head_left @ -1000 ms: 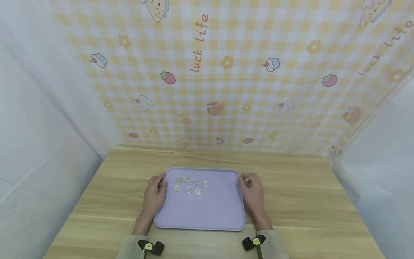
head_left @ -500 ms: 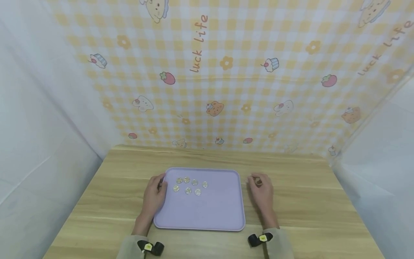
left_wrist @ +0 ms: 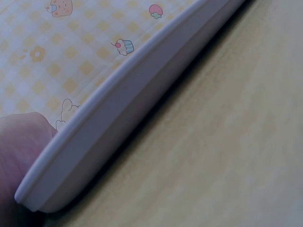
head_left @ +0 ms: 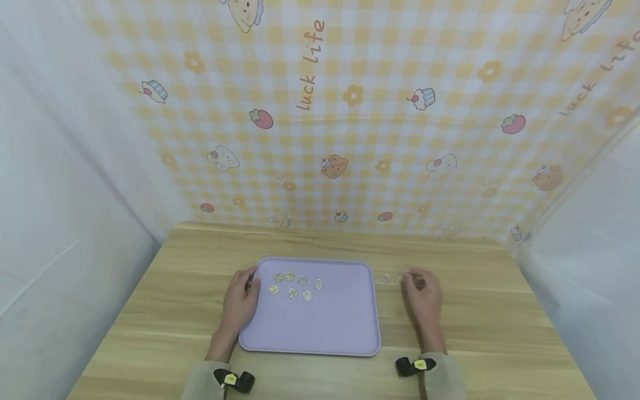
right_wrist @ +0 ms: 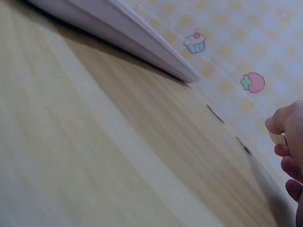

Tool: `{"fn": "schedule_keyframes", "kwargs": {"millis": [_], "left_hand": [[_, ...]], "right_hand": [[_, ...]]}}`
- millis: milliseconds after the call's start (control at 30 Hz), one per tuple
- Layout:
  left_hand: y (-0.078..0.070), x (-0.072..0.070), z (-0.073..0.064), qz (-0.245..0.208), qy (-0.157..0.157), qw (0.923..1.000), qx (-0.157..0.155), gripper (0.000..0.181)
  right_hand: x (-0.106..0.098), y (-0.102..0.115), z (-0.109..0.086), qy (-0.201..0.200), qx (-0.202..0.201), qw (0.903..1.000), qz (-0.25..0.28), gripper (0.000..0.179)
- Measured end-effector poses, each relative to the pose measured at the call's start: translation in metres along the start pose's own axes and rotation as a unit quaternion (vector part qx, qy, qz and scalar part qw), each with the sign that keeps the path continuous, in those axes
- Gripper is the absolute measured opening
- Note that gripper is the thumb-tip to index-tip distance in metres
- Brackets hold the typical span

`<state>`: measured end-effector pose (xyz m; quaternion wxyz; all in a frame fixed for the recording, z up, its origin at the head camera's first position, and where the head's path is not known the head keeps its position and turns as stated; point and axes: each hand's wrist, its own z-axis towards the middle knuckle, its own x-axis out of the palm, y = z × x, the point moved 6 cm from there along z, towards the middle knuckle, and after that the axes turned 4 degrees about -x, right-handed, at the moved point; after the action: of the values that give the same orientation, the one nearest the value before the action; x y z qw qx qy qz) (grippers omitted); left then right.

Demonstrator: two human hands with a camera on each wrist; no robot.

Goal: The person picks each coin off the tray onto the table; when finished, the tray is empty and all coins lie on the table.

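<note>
A light purple tray (head_left: 330,328) lies on the wooden table, with several round coins (head_left: 292,293) spread over its back left part. At its left rim is my left hand (head_left: 240,303), gripping the edge with the thumb on the near side. My right hand (head_left: 424,294) is to the right of the tray, pinching a gold coin (right_wrist: 278,140) between thumb and finger. One coin (head_left: 385,278) lies on the table beside the tray's right edge. Another coin (right_wrist: 244,145) is on the table close to the right fingertips, partly covered by them in the head view.
The wooden tabletop (head_left: 480,311) extends on both sides of the tray. A yellow checked cloth (head_left: 380,133) hangs along its back edge, and pale sheets (head_left: 75,194) hang at the sides.
My right hand has left the tray's right edge and shifted rightward over the table. Two coins now show on the table between it and the tray. My left hand stays on the tray.
</note>
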<state>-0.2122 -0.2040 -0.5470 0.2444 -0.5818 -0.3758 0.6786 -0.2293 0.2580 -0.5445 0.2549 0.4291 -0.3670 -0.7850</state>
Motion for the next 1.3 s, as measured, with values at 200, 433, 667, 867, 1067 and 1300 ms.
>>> {"fn": "schedule_keyframes", "kwargs": {"millis": [200,433,667,867,1067,1300], "left_hand": [[0.0,0.0,-0.001,0.002,-0.001,0.9999,0.012,0.042],[0.001,0.0,0.0,0.0,-0.001,1.0,0.009,0.042],[0.0,-0.001,-0.001,0.001,-0.001,1.0,0.008,0.042],[-0.002,-0.001,-0.001,0.001,0.001,1.0,0.007,0.042],[-0.001,-0.001,-0.001,0.001,0.003,1.0,0.003,0.043],[0.0,0.0,-0.001,0.005,0.002,1.0,0.003,0.042]], "right_hand": [[-0.012,-0.012,0.001,0.009,0.036,0.9993,-0.004,0.025],[-0.016,-0.015,0.003,0.042,0.024,0.9969,-0.061,0.025],[-0.014,-0.013,0.003,0.049,-0.004,0.9943,-0.095,0.022],[-0.013,-0.013,0.004,0.056,-0.007,0.9932,-0.102,0.018],[-0.014,-0.012,0.004,0.059,-0.016,0.993,-0.102,0.016],[-0.014,-0.012,0.003,0.056,-0.011,0.9948,-0.084,0.018]]}}
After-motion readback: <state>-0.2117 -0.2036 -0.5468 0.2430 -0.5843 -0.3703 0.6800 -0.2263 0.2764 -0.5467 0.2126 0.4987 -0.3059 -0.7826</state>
